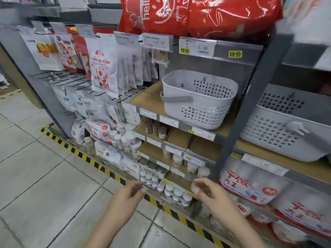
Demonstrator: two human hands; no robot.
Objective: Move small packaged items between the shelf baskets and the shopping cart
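both hands are raised in front of the shelving, low in the view, and both are blurred. the left hand has its fingers loosely curled with nothing visible between them. the right hand also has loosely bent fingers slightly apart, and no item can be made out in its grip. the hands are well apart from each other and neither touches the shelf.

above them, a white plastic basket with a grey handle sits on the wooden shelf board, against the grey upright post; what can be seen of its inside holds no items. a second white basket stands on the shelf to the right of the post, partly cut off by the frame. no shopping cart is in view.

small white jars fill the lowest shelves just beyond the hands. white packets hang on hooks at the left, one showing a printed hand. a large red bag lies on the top shelf. yellow-and-black tape runs along the tiled floor.
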